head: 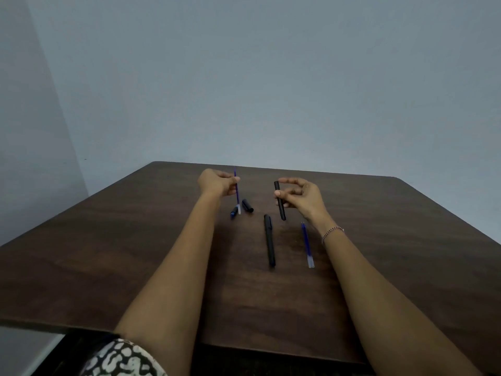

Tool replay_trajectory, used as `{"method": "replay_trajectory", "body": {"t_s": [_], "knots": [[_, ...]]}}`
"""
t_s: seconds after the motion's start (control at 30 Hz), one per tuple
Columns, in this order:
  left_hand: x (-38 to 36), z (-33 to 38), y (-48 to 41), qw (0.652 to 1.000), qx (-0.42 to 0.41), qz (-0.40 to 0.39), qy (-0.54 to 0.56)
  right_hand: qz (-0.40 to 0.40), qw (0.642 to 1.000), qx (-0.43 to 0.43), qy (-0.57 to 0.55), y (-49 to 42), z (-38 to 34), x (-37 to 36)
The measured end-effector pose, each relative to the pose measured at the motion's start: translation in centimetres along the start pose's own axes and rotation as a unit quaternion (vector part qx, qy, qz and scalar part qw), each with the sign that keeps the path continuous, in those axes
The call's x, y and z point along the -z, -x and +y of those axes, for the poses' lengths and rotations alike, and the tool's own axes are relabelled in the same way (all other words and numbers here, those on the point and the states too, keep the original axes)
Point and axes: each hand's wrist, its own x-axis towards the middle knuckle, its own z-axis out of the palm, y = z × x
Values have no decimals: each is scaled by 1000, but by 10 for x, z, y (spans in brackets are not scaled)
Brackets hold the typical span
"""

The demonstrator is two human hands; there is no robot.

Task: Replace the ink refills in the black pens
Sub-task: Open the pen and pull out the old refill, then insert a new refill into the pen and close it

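Fingers of my left hand (pixel 217 183) pinch a blue refill (pixel 237 192), almost upright above the table (pixel 135 240). My right hand (pixel 303 196) pinches a black pen barrel (pixel 280 202) between thumb and curled fingers. Under my left fingers lie a black cap (pixel 247 205) and a small blue piece (pixel 234 212). Nearer to me, between my wrists, lies 1 capped black pen (pixel 269 241). Beside my right wrist lie 2 spare refills (pixel 307 245).
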Motion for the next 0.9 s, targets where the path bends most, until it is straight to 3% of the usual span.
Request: {"method": "replay_trajectory", "body": {"t_s": [0.17, 0.4, 0.63, 0.9], "knots": [[34, 9, 7, 988, 45, -23, -147, 16, 999, 14, -34, -1, -2, 1], [71, 5, 14, 945, 95, -23, -313, 5, 999, 29, -26, -2, -7, -4], [65, 4, 31, 912, 107, -40, -394, -5, 999, 36, -20, 0, -12, -2], [67, 6, 38, 906, 105, -30, -409, -16, 999, 41, 9, 2, -15, -6]]}}
